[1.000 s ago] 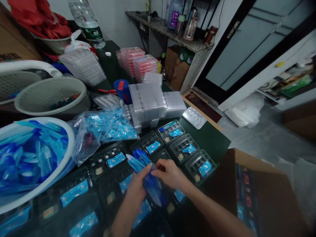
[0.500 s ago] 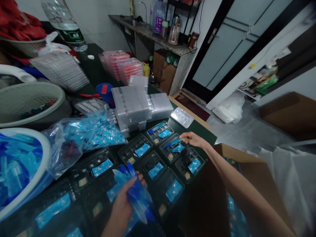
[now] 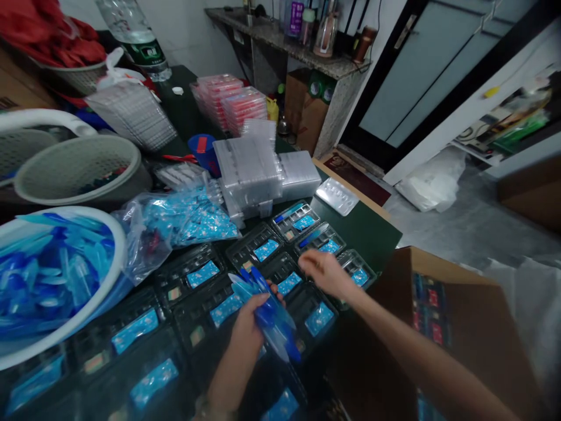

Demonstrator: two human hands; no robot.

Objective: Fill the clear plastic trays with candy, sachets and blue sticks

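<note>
My left hand (image 3: 246,332) is closed round a bundle of blue plastic pieces (image 3: 268,316), held low over the black trays (image 3: 258,248) laid out in rows on the dark table. Each tray holds a small blue packet. My right hand (image 3: 322,272) hovers just right of the bundle, above the trays, fingers loosely curled; it is blurred and I see nothing in it. The second tray from the far end (image 3: 319,238) has a blue piece lying in it, as does the far one (image 3: 295,217).
A white basin of blue pieces (image 3: 52,275) sits at left, beside a clear bag of blue packets (image 3: 184,219). Stacks of clear lids (image 3: 252,169) stand behind the trays. An open cardboard box (image 3: 438,316) is at right. Baskets (image 3: 74,169) lie at far left.
My right hand reached out to the far trays, left a blue piece in one, and has drawn back toward the bundle. The left hand kept hold of the bundle.
</note>
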